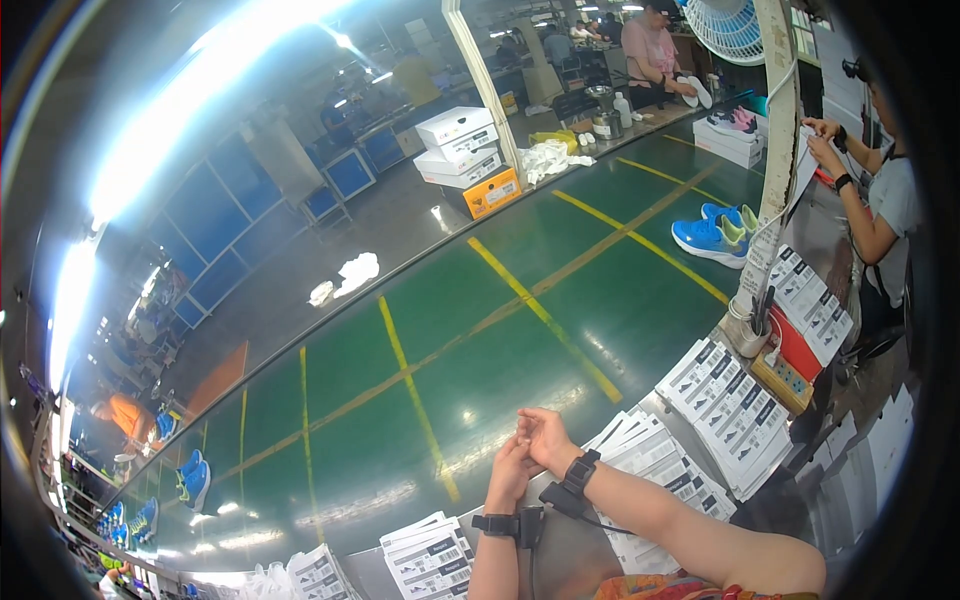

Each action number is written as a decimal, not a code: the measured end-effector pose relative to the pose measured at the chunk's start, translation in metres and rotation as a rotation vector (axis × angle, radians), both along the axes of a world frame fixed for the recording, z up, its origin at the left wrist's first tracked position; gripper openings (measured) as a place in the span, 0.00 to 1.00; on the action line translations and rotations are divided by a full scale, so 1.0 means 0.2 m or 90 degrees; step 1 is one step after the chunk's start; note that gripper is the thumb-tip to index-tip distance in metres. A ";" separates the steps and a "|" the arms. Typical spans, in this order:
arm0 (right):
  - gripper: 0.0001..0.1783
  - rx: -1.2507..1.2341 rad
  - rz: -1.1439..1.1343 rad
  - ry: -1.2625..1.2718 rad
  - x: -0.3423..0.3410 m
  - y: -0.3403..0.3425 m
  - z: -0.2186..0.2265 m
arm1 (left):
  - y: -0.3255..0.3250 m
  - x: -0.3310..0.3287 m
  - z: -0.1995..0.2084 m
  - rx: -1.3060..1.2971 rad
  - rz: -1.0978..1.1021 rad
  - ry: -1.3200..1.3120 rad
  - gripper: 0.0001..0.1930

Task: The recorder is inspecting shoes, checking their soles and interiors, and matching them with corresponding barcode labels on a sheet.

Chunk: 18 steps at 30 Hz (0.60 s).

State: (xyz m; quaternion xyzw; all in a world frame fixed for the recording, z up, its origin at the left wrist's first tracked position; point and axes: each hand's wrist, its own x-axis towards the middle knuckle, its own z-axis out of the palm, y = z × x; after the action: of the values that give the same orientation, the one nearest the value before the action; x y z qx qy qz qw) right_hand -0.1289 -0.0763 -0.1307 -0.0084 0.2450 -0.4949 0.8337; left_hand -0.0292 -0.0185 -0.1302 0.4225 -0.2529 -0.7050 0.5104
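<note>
My left hand (511,467) and my right hand (548,440) meet over the near edge of the green conveyor belt (450,350). Their fingers are curled and touch one another, and no object shows in either. Both wrists wear black bands with small devices and cables. Below my right forearm lies a fanned stack of printed label sheets (655,470). Another stack of label sheets (425,560) sits just left of my left wrist. Blue sneakers (712,238) stand on the belt at the far right, and another blue pair (193,480) is at the left.
More label sheets (725,415) lie at right, beside a power strip (782,380) and a white post (775,130). Shoe boxes (465,150) are piled across the belt. One co-worker (880,190) handles paper at right; another (655,55) holds white shoes at the far end.
</note>
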 end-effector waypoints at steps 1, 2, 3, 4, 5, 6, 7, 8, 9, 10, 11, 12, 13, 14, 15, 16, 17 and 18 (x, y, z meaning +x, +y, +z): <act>0.07 0.001 0.000 0.001 0.00 0.00 0.00 | 0.00 0.00 0.00 -0.001 0.001 -0.003 0.18; 0.07 0.001 0.000 0.001 0.00 0.00 0.00 | 0.00 0.00 0.01 -0.001 0.001 -0.005 0.18; 0.07 0.001 -0.001 0.001 0.00 0.00 -0.01 | 0.00 -0.01 0.02 -0.001 0.001 -0.005 0.18; 0.07 0.001 -0.001 0.002 0.00 0.00 -0.01 | 0.01 -0.01 0.04 0.004 0.000 0.005 0.14; 0.07 0.001 -0.001 0.002 0.00 0.00 -0.01 | 0.01 -0.01 0.05 0.008 0.000 0.015 0.10; 0.08 0.002 -0.001 0.002 0.00 0.00 -0.01 | 0.01 -0.01 0.05 0.007 0.000 0.015 0.10; 0.08 0.004 -0.001 0.003 0.00 0.00 -0.01 | 0.01 -0.02 0.05 0.007 0.003 0.016 0.10; 0.08 0.004 -0.001 0.003 0.00 0.00 0.00 | 0.01 -0.02 0.05 0.006 0.007 0.017 0.09; 0.08 0.001 -0.002 0.002 0.00 0.00 0.00 | 0.01 -0.02 0.05 0.006 0.007 0.017 0.09; 0.08 -0.002 -0.003 0.001 0.00 0.00 0.00 | 0.01 -0.02 0.05 0.004 0.007 0.017 0.08; 0.08 -0.002 -0.003 0.001 0.00 0.00 0.00 | 0.02 -0.02 0.05 0.003 0.007 0.016 0.08; 0.08 0.000 -0.002 0.002 0.01 0.00 0.00 | 0.02 -0.02 0.05 0.003 0.008 0.016 0.08; 0.08 0.003 -0.002 0.002 0.01 0.00 0.00 | 0.02 -0.02 0.05 0.004 0.009 0.013 0.08; 0.08 0.003 -0.002 0.003 0.00 0.00 0.00 | 0.02 -0.02 0.06 0.006 0.010 0.011 0.08; 0.08 0.002 -0.002 0.005 0.00 0.00 0.00 | 0.02 -0.02 0.06 0.006 0.010 0.011 0.08; 0.08 0.001 -0.001 0.007 0.00 0.00 -0.01 | 0.02 -0.02 0.06 0.010 0.011 0.009 0.08; 0.08 0.001 -0.001 0.006 0.00 0.00 0.00 | 0.02 -0.02 0.07 0.014 0.013 0.007 0.08; 0.07 0.003 -0.001 0.006 0.00 0.00 0.00 | 0.02 -0.02 0.06 0.014 0.013 0.007 0.08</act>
State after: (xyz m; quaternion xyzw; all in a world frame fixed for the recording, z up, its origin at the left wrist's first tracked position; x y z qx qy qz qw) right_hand -0.1282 -0.0768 -0.1311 -0.0085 0.2503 -0.4949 0.8321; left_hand -0.0333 -0.0150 -0.1180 0.4264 -0.2381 -0.7048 0.5145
